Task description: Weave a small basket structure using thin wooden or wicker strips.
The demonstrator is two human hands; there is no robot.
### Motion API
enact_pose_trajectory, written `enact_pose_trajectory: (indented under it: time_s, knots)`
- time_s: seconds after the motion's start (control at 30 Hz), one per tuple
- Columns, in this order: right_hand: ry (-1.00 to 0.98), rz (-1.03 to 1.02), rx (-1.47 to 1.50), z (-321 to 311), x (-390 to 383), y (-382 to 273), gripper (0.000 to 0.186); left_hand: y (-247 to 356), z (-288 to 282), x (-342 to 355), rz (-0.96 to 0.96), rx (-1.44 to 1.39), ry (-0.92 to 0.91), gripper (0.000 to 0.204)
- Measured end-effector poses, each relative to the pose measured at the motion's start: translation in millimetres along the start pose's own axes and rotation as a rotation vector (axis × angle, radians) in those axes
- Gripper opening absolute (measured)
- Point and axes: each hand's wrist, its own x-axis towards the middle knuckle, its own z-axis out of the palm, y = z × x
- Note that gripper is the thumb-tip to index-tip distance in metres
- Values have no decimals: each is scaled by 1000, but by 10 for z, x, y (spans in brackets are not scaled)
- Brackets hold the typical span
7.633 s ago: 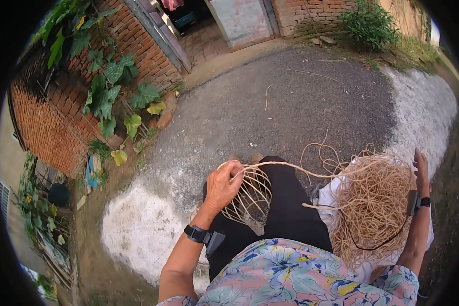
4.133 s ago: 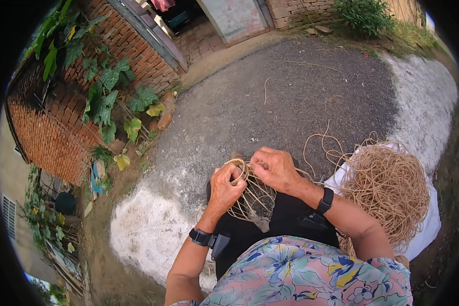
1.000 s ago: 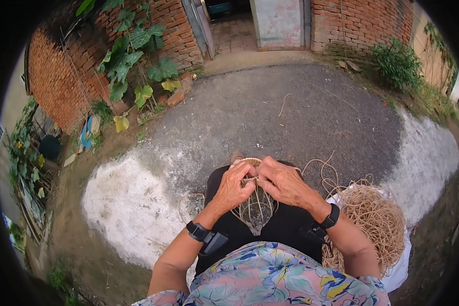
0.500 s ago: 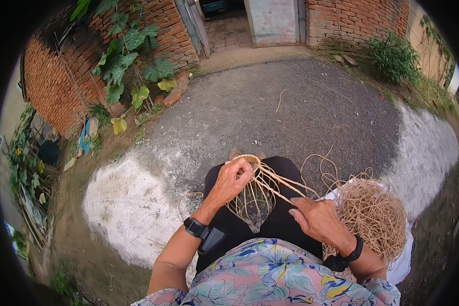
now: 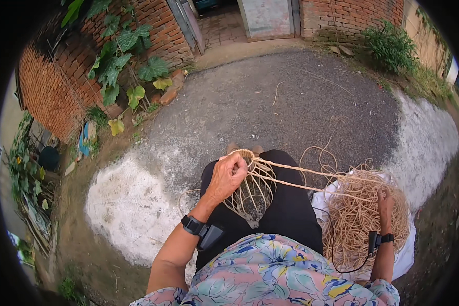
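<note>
My left hand [image 5: 228, 176] is closed in a pinch on the upper rim of a small woven frame [image 5: 247, 153], a ring of braided tan cord above my lap. Thin pale ribs [image 5: 255, 196] spread down from it between my thighs. Two twisted tan cords [image 5: 301, 169] run straight from the rim to the right. Out at the right, over a big tangled heap of cord [image 5: 349, 224], my right hand [image 5: 385, 203] appears closed at the far end of these cords; its fingers are partly hidden.
The heap lies on a white sack [image 5: 404, 255] beside my right thigh. Loose cord loops [image 5: 319, 149] rest on the dark ground [image 5: 290, 112]. Ahead are a brick wall [image 5: 349, 23] and an open doorway [image 5: 222, 28]; a leafy vine [image 5: 117, 66] grows at the left.
My right hand has moved right and outward, from near my lap to over the heap. The cords from the rim now stretch longer and straighter. My left hand keeps its hold.
</note>
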Motion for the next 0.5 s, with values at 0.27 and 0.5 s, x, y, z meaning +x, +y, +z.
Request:
enact_pose_trajectory:
  time_s: [0.27,0.5]
  knots:
    - [-322,18,31,45,23,-988,31,-53,-89,29,-65,-174,-107,15]
    - [-499,-854,679,189,-770,-3610,29,71,-241,58,-162,-160,-236,19]
